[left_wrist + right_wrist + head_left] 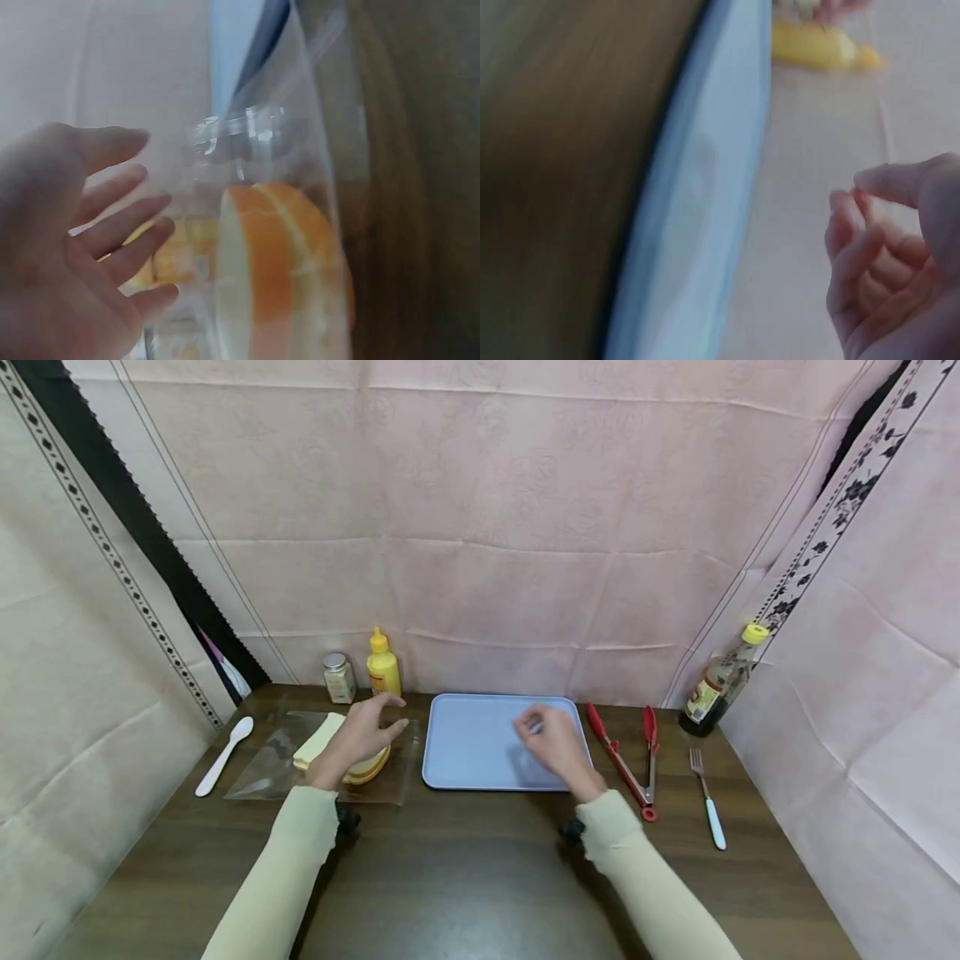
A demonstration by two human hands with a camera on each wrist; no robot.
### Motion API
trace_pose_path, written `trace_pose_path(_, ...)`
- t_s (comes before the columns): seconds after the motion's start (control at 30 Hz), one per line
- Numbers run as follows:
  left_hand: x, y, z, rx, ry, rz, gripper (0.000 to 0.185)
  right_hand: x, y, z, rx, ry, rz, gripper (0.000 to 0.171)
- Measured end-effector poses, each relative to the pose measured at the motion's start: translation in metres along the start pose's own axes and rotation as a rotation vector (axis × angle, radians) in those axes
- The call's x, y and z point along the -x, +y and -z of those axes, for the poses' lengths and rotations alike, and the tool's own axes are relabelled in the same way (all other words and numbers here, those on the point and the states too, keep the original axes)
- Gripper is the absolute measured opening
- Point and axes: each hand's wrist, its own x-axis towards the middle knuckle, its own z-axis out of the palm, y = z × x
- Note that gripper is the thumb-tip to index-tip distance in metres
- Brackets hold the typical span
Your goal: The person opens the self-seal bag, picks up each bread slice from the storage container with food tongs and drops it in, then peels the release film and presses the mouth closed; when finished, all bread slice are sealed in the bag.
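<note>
My left hand (356,739) is spread above a sandwich (322,743), its thumb and fingers apart and nothing between them. Pale slices with orange-brown edges show behind clear film in the left wrist view, where the sandwich (270,262) seems to lie inside a clear plastic bag (262,768). The hand covers part of the sandwich. Over the light blue tray (480,743) hovers my right hand (555,743), fingers loosely curled and thumb close to the index fingertip. No object shows in that hand (900,262) in the right wrist view.
Behind the bag stand a yellow squeeze bottle (384,668) and a shaker jar (340,678). A white spoon (225,756) lies far left. Right of the tray are red tongs (622,764), a dark sauce bottle (720,685) and a fork (708,802). Cloth walls (487,527) surround the table.
</note>
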Motion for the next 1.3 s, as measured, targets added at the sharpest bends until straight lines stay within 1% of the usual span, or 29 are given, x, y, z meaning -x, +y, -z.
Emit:
trace_pose_path(0.07,-0.008,0.001,-0.005,-0.042,-0.051,0.025,0.043,-0.005,-0.018,-0.025,-0.028,-0.079,0.041,0.010)
trace_pose_path(0.13,-0.013,0.002,-0.010,-0.095,-0.092,0.062,0.043,-0.008,-0.034,-0.049,-0.040,-0.149,0.049,0.009)
trace_pose_path(0.23,-0.016,0.003,-0.015,-0.176,-0.103,0.102,0.034,-0.010,-0.054,-0.078,-0.064,-0.220,0.060,0.009)
trace_pose_path(0.33,-0.016,0.004,-0.018,-0.224,-0.072,0.106,0.023,-0.013,-0.071,-0.100,-0.098,-0.248,0.088,0.011)
trace_pose_path(0.43,-0.014,0.003,-0.019,-0.245,-0.046,0.096,0.014,-0.014,-0.084,-0.118,-0.139,-0.241,0.095,0.014)
trace_pose_path(0.5,-0.011,0.003,-0.021,-0.247,-0.039,0.094,0.010,-0.015,-0.091,-0.129,-0.169,-0.232,0.071,0.014)
trace_pose_path(0.57,-0.009,0.003,-0.022,-0.247,-0.037,0.096,0.007,-0.015,-0.096,-0.138,-0.182,-0.216,0.028,0.014)
trace_pose_path(0.7,-0.008,0.003,-0.022,-0.233,-0.044,0.097,0.009,-0.016,-0.104,-0.150,-0.141,-0.169,-0.044,0.013)
trace_pose_path(0.8,-0.009,0.004,-0.020,-0.214,-0.042,0.106,0.010,-0.018,-0.110,-0.152,-0.099,-0.119,-0.059,0.013)
trace_pose_path(1.03,-0.014,0.008,-0.012,-0.127,-0.055,0.101,0.013,-0.024,-0.115,-0.154,0.030,-0.002,-0.048,0.013)
trace_pose_path(1.3,-0.017,0.013,-0.008,-0.098,-0.058,0.103,0.015,-0.030,-0.114,-0.153,0.065,0.034,0.007,0.017)
